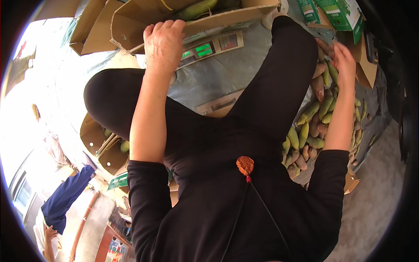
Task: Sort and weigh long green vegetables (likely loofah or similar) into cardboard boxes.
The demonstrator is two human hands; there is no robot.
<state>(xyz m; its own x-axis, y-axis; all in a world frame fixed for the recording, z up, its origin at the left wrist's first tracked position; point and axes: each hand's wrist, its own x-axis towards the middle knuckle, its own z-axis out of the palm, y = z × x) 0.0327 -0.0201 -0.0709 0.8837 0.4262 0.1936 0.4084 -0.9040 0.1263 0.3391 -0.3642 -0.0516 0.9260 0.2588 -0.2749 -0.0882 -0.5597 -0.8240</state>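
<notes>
My left hand [163,46] is closed over the near rim of an open cardboard box [235,18], its fingers curled past the edge. Inside the box lies a large, long green fruit [196,9]. Beneath it is a scale [211,49] with lit green digits. On the other side, my right hand [344,61] is above a pile of long green and brown fruits [325,107]. Its curved fingers appear to grip the end of a long brown fruit [325,48]; the thumb and palm side are mostly hidden.
Green-and-white boxes [342,15] stand at the far right. Another cardboard box [109,148] with green fruits is by my left knee. Plastic sheeting [235,65] covers the ground between my legs. At the lower left, another person [61,205] in blue trousers is visible.
</notes>
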